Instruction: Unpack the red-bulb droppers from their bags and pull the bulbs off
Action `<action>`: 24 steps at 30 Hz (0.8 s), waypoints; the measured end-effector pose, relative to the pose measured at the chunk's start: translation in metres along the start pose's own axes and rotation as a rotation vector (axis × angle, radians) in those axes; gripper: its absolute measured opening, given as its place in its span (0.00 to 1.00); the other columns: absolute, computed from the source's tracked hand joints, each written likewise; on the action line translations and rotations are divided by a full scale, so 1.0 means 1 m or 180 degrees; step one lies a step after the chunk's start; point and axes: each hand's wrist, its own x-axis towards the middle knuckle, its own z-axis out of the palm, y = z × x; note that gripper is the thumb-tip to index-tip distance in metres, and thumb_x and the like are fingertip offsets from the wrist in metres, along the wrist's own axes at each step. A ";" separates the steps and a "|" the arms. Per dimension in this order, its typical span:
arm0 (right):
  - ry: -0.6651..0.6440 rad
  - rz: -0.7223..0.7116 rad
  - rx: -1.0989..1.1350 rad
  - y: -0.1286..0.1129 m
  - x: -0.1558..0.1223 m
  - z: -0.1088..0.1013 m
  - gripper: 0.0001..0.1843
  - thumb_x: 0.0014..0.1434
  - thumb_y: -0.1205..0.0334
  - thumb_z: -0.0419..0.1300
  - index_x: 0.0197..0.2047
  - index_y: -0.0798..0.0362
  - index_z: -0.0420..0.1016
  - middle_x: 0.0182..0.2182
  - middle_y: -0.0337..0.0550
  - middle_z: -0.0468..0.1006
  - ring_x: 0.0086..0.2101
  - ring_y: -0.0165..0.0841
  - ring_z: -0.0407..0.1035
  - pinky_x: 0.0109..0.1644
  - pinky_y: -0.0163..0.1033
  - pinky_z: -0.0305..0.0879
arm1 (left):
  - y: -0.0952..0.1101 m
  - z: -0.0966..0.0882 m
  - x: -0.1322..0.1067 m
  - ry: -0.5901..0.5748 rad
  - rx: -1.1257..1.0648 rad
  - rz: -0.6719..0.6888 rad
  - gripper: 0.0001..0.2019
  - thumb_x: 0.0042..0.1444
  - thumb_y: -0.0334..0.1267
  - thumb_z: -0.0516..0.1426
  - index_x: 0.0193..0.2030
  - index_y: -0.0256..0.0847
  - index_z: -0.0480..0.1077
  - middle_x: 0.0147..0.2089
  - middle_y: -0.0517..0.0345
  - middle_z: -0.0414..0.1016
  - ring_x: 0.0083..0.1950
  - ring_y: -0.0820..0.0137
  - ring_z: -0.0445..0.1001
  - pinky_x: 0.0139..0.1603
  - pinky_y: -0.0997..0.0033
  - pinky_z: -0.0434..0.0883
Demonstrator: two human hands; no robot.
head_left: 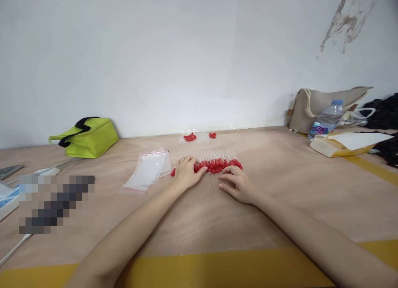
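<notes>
In the head view, a row of red-headed pieces with thin pale stems (217, 165) lies on the brown tabletop. Their heads face me and the stems point toward the wall. My left hand (185, 172) rests over the left end of the row, fingers stretched forward and thumb spread along the red heads. A single red head shows just left of it. At the right end, my right hand (236, 183) has its fingers curved and apart, with the fingertips close to the nearest heads; nothing shows between them. Clear zip bags (146, 169) lie flat to the left of my left hand.
By the wall are small red pieces on a clear bag (190, 137) and a second small red cluster (212, 135). A lime-green bag (96, 136) stands back left. At right are a water bottle (326, 120), a beige bag (300, 111) and an opened packet (329, 146).
</notes>
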 end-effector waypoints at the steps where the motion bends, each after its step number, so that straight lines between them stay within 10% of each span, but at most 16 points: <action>1: 0.0001 -0.0024 -0.0024 0.000 0.000 0.001 0.13 0.56 0.57 0.55 0.43 0.51 0.72 0.41 0.49 0.67 0.42 0.37 0.63 0.46 0.46 0.63 | 0.002 0.004 0.001 0.0002 0.0027 -0.0046 0.13 0.51 0.49 0.55 0.33 0.41 0.69 0.37 0.55 0.70 0.43 0.63 0.66 0.46 0.62 0.60; 8: -0.0022 -0.0049 -0.0115 0.000 0.000 0.004 0.12 0.56 0.58 0.55 0.43 0.51 0.71 0.41 0.48 0.67 0.42 0.37 0.63 0.46 0.46 0.63 | 0.001 -0.008 -0.006 0.0389 -0.0136 -0.0277 0.08 0.54 0.42 0.53 0.31 0.40 0.67 0.33 0.56 0.70 0.40 0.65 0.66 0.44 0.63 0.61; 15: 0.0550 0.0006 -0.0246 -0.006 0.002 0.006 0.24 0.54 0.57 0.56 0.54 0.53 0.59 0.47 0.52 0.65 0.48 0.40 0.60 0.51 0.48 0.60 | -0.017 -0.039 -0.046 -0.0025 -0.1111 0.0676 0.06 0.56 0.38 0.53 0.38 0.41 0.69 0.40 0.55 0.71 0.43 0.68 0.68 0.47 0.65 0.64; 24: -0.0068 -0.0415 -0.0571 -0.014 0.006 0.006 0.12 0.58 0.55 0.54 0.42 0.49 0.73 0.41 0.47 0.72 0.44 0.37 0.62 0.47 0.45 0.58 | -0.013 -0.029 -0.052 -0.0232 -0.1359 0.1005 0.07 0.56 0.37 0.54 0.39 0.42 0.71 0.38 0.53 0.73 0.44 0.66 0.68 0.47 0.60 0.66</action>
